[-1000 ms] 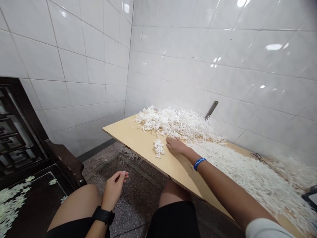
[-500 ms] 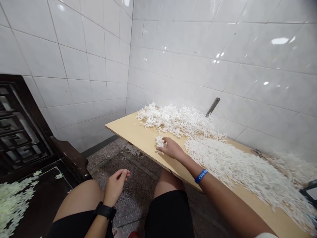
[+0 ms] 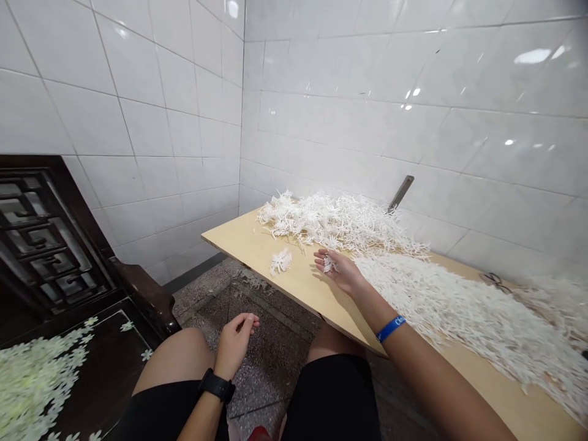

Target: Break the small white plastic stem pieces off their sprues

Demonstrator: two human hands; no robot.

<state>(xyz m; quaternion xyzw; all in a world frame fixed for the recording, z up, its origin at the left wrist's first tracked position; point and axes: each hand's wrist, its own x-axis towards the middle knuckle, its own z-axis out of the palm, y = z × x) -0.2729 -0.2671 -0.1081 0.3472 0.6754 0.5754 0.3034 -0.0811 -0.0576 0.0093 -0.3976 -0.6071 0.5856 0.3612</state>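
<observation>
My right hand (image 3: pixel 337 269) is above the light wooden board, palm turned up and fingers apart, with a small white piece (image 3: pixel 329 264) lying in it. To its left a small white cluster (image 3: pixel 280 261) rests on the board (image 3: pixel 243 242). Behind is a heap of white branching pieces (image 3: pixel 331 217). Many white strands (image 3: pixel 441 300) are spread at the right. Over the floor between my knees, my left hand (image 3: pixel 239 334) has its fingers curled and pressed together; what they hold, if anything, is too small to make out.
A dark carved wooden chair (image 3: pixel 151 294) stands at the left, with pale green-white flowers (image 3: pixel 37 373) on its seat. A flat metal strip (image 3: pixel 401 193) leans at the tiled wall. Scissors (image 3: pixel 495 282) lie near the board's back edge.
My right hand has moved right and turned palm up with a white piece in it. A white cluster now lies apart on the board. The view has shifted slightly.
</observation>
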